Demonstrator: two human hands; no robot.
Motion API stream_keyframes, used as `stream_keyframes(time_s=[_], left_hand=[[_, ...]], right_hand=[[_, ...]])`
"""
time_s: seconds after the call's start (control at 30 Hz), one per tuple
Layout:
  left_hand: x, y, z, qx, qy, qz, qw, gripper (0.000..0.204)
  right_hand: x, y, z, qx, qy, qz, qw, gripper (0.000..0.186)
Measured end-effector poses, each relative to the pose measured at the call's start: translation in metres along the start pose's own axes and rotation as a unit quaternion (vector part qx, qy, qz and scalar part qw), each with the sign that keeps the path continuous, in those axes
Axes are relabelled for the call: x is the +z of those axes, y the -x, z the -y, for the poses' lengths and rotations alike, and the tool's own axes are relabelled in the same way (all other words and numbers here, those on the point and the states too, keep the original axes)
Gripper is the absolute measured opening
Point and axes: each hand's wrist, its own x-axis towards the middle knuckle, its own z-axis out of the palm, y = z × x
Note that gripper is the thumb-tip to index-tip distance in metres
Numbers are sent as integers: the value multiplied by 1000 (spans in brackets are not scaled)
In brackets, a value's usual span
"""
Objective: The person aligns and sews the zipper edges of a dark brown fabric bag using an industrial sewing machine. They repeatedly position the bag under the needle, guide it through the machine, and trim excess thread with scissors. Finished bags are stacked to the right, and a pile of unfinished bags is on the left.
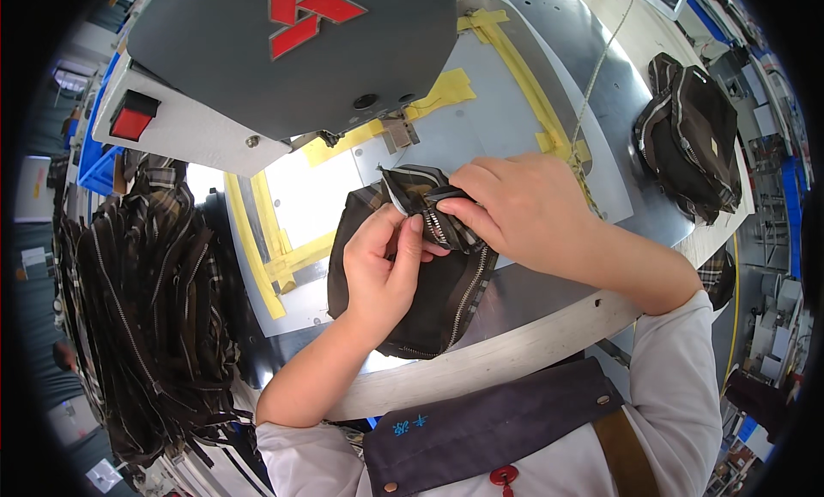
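the pouch (429,300) lies on the metal table (601,93) in front of the person, just below the sewing machine (292,59). it is dark brown with a plaid panel, and a metal zipper (468,295) runs down its right side and along the lower edge. its top end is folded up. the left hand (382,269) pinches the zipper end between thumb and fingers. the right hand (524,209) is closed over the folded top, pressing it down and hiding part of it. yellow tape (275,239) marks out a frame on the table beside the pouch. a heap of the same plaid pieces (146,308) hangs at the left, well apart. a finished stack (691,136) sits at the far right.
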Motion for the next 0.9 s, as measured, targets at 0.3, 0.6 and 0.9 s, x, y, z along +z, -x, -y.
stream_keyframes(time_s=[0.3,0.6,0.9], left_hand=[[0,2,1,41,-146,0,988,14],[-3,-1,1,-25,17,5,1000,19],[-1,0,2,-32,33,-20,999,15]], right_hand=[[2,-1,-4,31,-34,59,997,27],[7,0,1,12,-35,-3,999,26],[0,1,1,-16,9,5,1000,23]])
